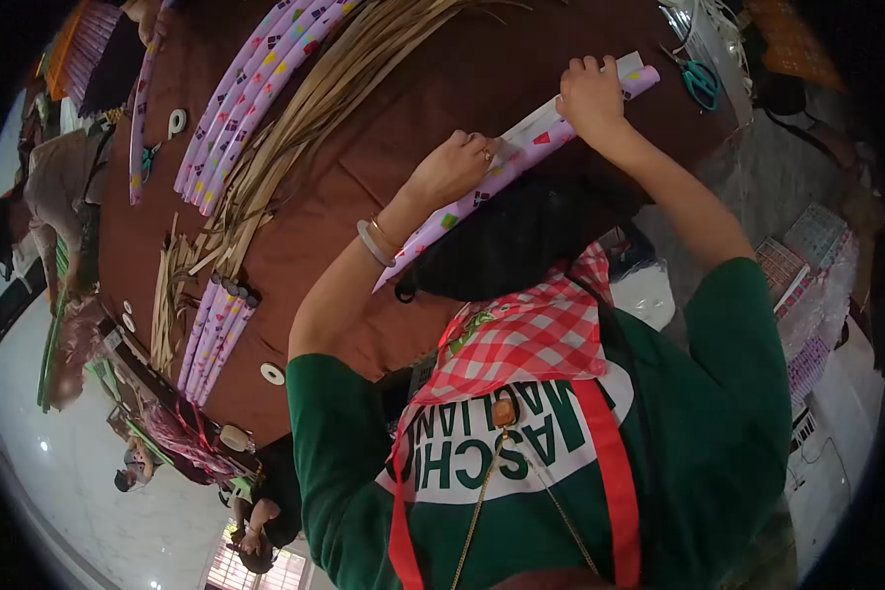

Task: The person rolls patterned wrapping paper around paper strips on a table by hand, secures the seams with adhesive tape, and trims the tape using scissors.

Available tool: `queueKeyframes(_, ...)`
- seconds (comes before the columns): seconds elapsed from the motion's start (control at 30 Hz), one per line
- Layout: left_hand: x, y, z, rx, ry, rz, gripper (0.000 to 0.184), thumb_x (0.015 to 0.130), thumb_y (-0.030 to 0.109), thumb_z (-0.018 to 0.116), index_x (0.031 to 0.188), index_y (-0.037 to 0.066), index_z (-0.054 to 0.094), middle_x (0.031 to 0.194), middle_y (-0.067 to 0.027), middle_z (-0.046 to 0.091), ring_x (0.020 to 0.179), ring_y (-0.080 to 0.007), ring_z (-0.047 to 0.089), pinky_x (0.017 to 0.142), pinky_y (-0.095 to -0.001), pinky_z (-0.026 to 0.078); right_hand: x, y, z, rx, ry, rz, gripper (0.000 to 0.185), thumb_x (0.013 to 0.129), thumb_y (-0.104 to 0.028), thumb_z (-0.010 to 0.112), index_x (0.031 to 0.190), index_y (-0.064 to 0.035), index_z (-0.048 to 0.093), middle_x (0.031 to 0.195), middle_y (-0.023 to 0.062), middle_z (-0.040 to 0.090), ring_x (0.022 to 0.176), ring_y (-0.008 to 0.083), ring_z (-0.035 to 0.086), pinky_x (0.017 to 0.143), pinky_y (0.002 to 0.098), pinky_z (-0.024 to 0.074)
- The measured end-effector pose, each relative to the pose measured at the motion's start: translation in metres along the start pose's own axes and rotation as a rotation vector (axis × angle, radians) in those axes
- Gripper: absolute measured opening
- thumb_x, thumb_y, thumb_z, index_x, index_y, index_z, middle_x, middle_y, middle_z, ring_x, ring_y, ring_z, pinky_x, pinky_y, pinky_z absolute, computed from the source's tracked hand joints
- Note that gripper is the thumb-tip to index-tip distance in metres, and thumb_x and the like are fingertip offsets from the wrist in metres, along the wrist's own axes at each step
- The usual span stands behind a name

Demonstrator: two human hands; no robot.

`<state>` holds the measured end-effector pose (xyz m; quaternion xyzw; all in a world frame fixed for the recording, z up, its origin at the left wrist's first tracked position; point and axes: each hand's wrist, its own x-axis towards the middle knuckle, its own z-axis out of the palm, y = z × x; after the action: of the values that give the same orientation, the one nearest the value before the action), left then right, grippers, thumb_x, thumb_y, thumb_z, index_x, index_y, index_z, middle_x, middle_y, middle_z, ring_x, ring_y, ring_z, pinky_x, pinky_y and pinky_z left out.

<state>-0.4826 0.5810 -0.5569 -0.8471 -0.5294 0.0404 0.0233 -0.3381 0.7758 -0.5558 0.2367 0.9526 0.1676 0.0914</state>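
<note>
A long pink patterned paper roll (pixel 521 162) lies slanting along the near side of the brown-covered table, a strip of its white underside showing along the far edge. My left hand (pixel 452 169), with a ring and bracelets at the wrist, is curled over the middle of the roll. Farther right, near the roll's upper end, my right hand (pixel 594 98) has its fingers bent over the paper's white edge. The fingertips of both hands are partly hidden. A dark cloth or bag (pixel 506 241) lies just below the roll, against the red checked apron (pixel 531 344).
Several patterned tubes (pixel 256 93) lie beside dry brown strips (pixel 315 108). Shorter tubes (pixel 216 334) sit lower left, near a tape roll (pixel 272 374). Teal scissors (pixel 700 84) rest at the table's right edge. Another person (pixel 59 177) is at the far left, with a hand on a tube.
</note>
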Motion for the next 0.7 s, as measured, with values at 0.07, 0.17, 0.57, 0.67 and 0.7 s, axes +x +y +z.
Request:
queueKeyframes(0.07,0.005,0.0,0.001,0.002,-0.002,-0.011,0.041,0.08,0.014,0.048,0.118,0.002,0.048,0.095,-0.0013,0.053,0.084,-0.0128,0.048,0.069,-0.0253,0.038,0.0,0.0,0.001,0.001,0.03,-0.001,0.022,0.067,-0.027,0.064,0.077,-0.0073,0.067,0.082,0.0041,0.059,0.085,0.0183,0.054,0.08,0.0364,0.0354)
queueKeyframes(0.17,0.013,0.0,0.002,0.024,0.023,-0.013,0.04,0.08,0.014,0.048,0.118,0.002,0.048,0.093,-0.0015,0.053,0.084,-0.0131,0.048,0.069,-0.0254,0.038,0.0,0.0,-0.001,0.054,0.01,-0.008,0.016,0.072,-0.016,0.056,0.077,-0.0091,0.069,0.083,0.0053,0.059,0.084,0.0211,0.052,0.083,0.0403,0.0326)
queueKeyframes(0.57,0.051,-0.004,0.007,-0.049,0.105,-0.082,0.023,0.079,0.015,0.05,0.099,0.007,0.058,0.087,0.0003,0.055,0.083,-0.0134,0.051,0.068,-0.0263,0.039,0.0,-0.001,0.0,0.022,-0.036,0.024,0.023,0.067,-0.026,0.064,0.079,-0.0071,0.066,0.085,0.0047,0.058,0.089,0.0192,0.052,0.087,0.0392,0.0342)
queueKeyframes(0.67,0.063,-0.003,0.01,-0.102,0.117,-0.142,0.021,0.078,0.014,0.051,0.096,0.007,0.06,0.087,0.0,0.055,0.082,-0.014,0.051,0.067,-0.0268,0.039,0.0,-0.001,0.0,0.035,-0.052,0.032,0.024,0.067,-0.027,0.064,0.081,-0.0068,0.066,0.087,0.0045,0.058,0.09,0.0192,0.052,0.088,0.0392,0.0338)
queueKeyframes(0.7,0.068,-0.004,0.012,-0.117,0.128,-0.18,0.022,0.077,0.015,0.051,0.096,0.007,0.059,0.085,0.0016,0.055,0.079,-0.0128,0.051,0.066,-0.0256,0.038,0.0,-0.001,-0.002,0.03,-0.043,0.038,0.024,0.067,-0.027,0.064,0.081,-0.0068,0.066,0.087,0.0045,0.058,0.09,0.0192,0.052,0.088,0.0392,0.0338)
